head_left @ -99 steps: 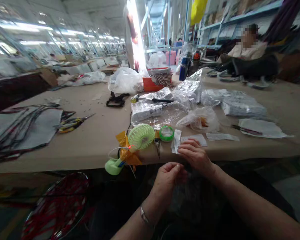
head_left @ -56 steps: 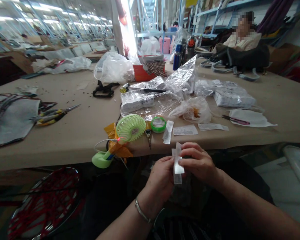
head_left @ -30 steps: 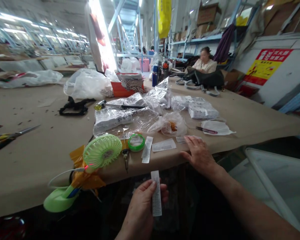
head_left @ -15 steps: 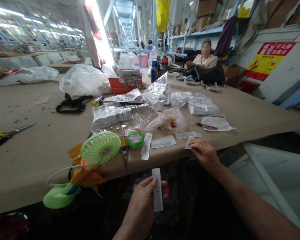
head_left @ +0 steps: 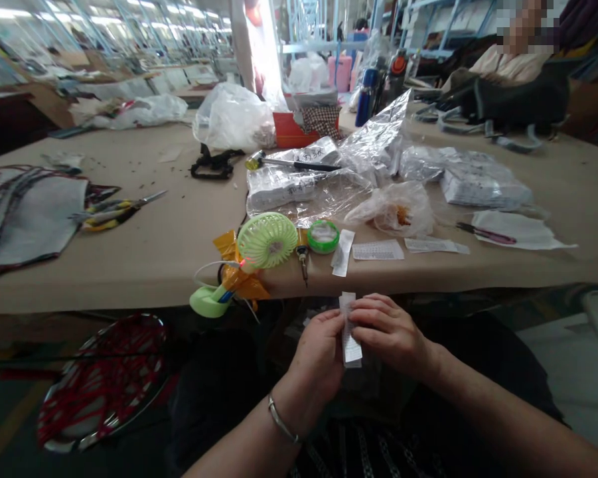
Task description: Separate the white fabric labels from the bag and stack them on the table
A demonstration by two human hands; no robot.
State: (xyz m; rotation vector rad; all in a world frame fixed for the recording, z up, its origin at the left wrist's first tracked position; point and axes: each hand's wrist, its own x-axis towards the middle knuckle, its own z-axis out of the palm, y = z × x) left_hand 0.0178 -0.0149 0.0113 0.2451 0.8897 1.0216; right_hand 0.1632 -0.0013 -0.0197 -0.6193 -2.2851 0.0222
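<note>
My left hand and my right hand meet below the table edge, both pinching narrow white printed labels held upright between them. A bracelet sits on my left wrist. More white labels lie on the table just above: one strip, one wider slip and another. A green tape roll and a small green fan stand at the table edge beside them.
Clear plastic bags of goods crowd the beige table. Scissors and grey fabric lie left. A basket of red cords sits on the floor. A seated person is at the far right.
My right hand left the table with a label and came back down to my left hand; both now hold the labels together. The view swung left and down.
</note>
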